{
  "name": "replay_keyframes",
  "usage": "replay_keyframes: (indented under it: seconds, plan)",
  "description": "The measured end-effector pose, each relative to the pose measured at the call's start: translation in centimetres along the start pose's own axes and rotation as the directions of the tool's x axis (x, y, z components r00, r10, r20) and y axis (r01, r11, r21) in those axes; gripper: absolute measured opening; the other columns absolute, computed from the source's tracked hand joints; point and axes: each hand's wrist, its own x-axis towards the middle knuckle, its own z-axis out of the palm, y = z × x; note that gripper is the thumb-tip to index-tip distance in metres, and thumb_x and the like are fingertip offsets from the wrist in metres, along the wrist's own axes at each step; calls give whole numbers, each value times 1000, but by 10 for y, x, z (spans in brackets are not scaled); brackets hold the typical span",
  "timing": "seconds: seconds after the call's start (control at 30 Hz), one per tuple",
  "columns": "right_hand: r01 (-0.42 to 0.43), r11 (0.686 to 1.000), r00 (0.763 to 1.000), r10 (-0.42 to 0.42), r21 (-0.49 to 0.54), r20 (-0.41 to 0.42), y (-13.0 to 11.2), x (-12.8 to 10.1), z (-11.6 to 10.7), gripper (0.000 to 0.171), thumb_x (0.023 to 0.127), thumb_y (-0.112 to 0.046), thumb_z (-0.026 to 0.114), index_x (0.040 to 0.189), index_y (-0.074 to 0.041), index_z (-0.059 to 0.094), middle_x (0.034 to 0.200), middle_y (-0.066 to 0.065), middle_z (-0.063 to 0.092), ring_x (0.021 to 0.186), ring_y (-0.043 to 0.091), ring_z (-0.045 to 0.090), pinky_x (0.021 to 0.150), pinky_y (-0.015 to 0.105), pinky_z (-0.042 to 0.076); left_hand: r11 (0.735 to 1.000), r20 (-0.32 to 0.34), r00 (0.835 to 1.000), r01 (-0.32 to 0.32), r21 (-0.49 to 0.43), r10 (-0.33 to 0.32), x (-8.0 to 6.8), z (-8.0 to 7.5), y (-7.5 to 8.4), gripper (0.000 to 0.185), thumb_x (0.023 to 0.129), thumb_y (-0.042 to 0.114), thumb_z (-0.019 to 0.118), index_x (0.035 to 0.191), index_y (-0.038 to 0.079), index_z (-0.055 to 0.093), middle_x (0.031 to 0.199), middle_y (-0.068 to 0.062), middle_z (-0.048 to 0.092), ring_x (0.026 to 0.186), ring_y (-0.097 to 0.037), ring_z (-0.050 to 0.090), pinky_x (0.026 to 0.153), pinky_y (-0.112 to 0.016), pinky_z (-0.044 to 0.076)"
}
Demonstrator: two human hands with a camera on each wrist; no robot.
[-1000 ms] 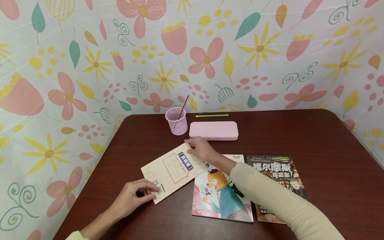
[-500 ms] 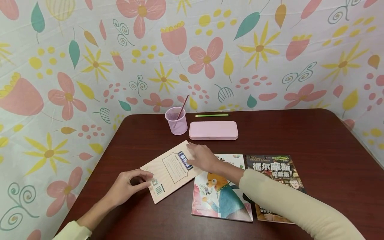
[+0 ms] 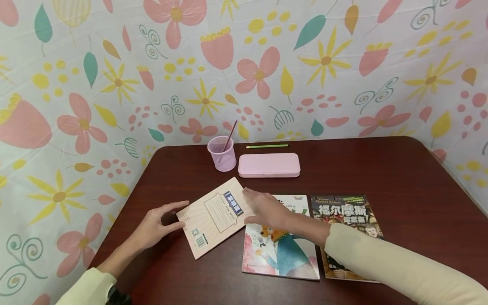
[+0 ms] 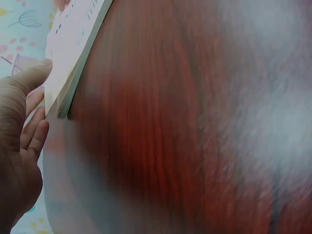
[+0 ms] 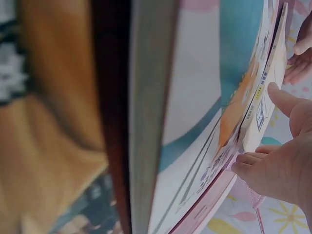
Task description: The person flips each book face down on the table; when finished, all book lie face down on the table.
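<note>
As the left grip [image 3: 157, 224] slid from the beige book's [image 3: 217, 215] seven-o'clock corner to its nine-o'clock edge, the right grip [image 3: 269, 209] shifted down its two-o'clock end; left apart, fingers spread, right, cannot tell if clamped; book lay at the bear book's [image 3: 291, 259] ten o'clock, position apparently unsettled
</note>
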Motion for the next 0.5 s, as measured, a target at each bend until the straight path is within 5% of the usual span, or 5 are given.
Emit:
replay_keyframes:
  seconds: [0.27,0.5]
  plan:
    - [8,1000,999,-7,21,-48,9,-15,-2,74,87,-7,89,151,6,54,156,24,52,134,33,60,102,45,56,1000,121,992,-17,-23,20,7,-4,-12,75,90,29,87,157,16,55,154,3,58,118,-18,66,101,-42,55]
    - [-11,998,999,14,62,-39,16,-20,-3,61,90,-7,86,146,1,62,143,19,65,95,17,73,79,33,60,999,185,982,-43,-10,44,9,-7,-16,80,88,30,89,158,17,53,141,2,67,101,-11,65,92,-31,55]
